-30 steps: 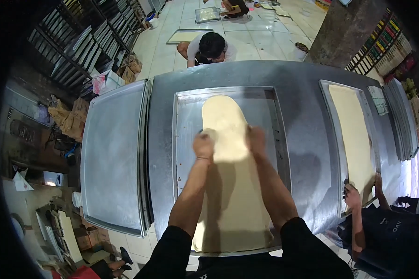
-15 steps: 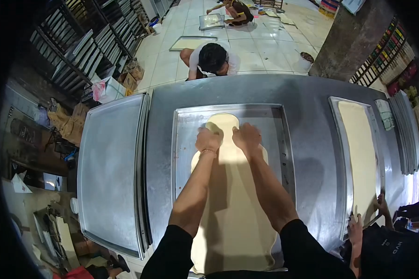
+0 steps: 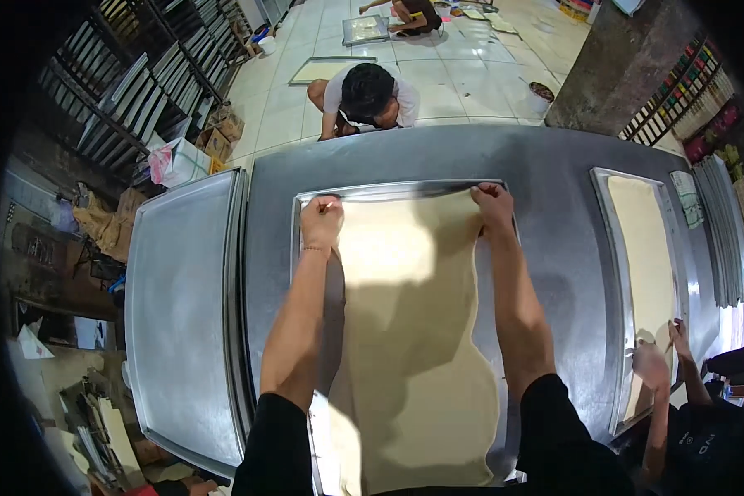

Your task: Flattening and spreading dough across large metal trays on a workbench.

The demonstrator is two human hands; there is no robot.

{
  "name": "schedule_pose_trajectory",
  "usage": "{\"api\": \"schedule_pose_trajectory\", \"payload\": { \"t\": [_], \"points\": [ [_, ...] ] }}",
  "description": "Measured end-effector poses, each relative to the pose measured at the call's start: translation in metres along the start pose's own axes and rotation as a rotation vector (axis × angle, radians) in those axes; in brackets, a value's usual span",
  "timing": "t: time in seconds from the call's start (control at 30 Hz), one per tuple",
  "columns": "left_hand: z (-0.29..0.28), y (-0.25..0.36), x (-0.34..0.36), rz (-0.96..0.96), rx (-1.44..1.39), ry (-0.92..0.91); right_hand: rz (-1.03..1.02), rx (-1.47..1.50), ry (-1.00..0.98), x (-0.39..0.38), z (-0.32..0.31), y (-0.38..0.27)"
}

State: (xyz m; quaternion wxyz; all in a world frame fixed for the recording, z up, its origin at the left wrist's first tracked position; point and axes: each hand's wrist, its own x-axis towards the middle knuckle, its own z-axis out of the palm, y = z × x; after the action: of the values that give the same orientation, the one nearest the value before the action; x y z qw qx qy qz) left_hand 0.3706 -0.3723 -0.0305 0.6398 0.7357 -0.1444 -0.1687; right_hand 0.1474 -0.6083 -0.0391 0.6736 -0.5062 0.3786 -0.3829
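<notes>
A pale, smooth sheet of dough [image 3: 413, 331] lies lengthwise in a shallow metal tray [image 3: 296, 240] before me. My left hand [image 3: 321, 221] pinches the sheet's far left corner. My right hand [image 3: 493, 208] grips the far right corner, close to the tray's far right corner. Between the hands the far edge is stretched fairly straight, just inside the far rim. The sheet's right edge is wavy lower down, and bare tray shows along both sides. Shadows of my arms and head fall on the dough.
A stack of large metal trays [image 3: 182, 306] stands at the left of the metal table [image 3: 554, 264]. At the right, a co-worker's hands [image 3: 653, 364] are over another dough-filled tray [image 3: 643, 248]. A person [image 3: 369, 99] crouches beyond the far edge. More trays [image 3: 722, 231] lean far right.
My hands have moved apart toward the tray's far corners. The dough's narrow, rounded far end is now drawn out wide and straight. The view has shifted slightly.
</notes>
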Motion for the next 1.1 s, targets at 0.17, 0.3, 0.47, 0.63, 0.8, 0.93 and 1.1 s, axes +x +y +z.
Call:
{"api": "schedule_pose_trajectory", "payload": {
  "t": [0.17, 0.3, 0.47, 0.63, 0.8, 0.93, 1.1],
  "points": [
    [0.003, -0.005, 0.007, 0.172, 0.082, 0.237, -0.127, -0.237, 0.182, 0.007, 0.008, -0.001],
    [0.012, 0.004, -0.004, 0.176, 0.603, 0.358, -0.799, -0.979, 0.180, -0.007, 0.005, 0.012],
    [0.008, 0.002, -0.001, 0.162, 0.609, 0.254, -0.565, -0.995, 0.030, -0.023, 0.016, 0.007],
    [-0.001, -0.004, 0.001, 0.221, 0.471, 0.007, -0.800, -1.099, -0.063, -0.036, 0.020, 0.009],
    [-0.007, 0.001, 0.004, 0.172, 0.392, -0.154, -0.714, -1.233, -0.054, -0.044, 0.025, 0.008],
    [-0.016, -0.005, 0.010, 0.262, 0.378, -0.049, -0.672, -1.416, 0.017, -0.060, 0.043, 0.009],
    [-0.003, 0.001, 0.000, 0.234, 0.484, -0.023, -0.640, -1.507, 0.081, -0.056, 0.051, 0.009]
  ]
}}
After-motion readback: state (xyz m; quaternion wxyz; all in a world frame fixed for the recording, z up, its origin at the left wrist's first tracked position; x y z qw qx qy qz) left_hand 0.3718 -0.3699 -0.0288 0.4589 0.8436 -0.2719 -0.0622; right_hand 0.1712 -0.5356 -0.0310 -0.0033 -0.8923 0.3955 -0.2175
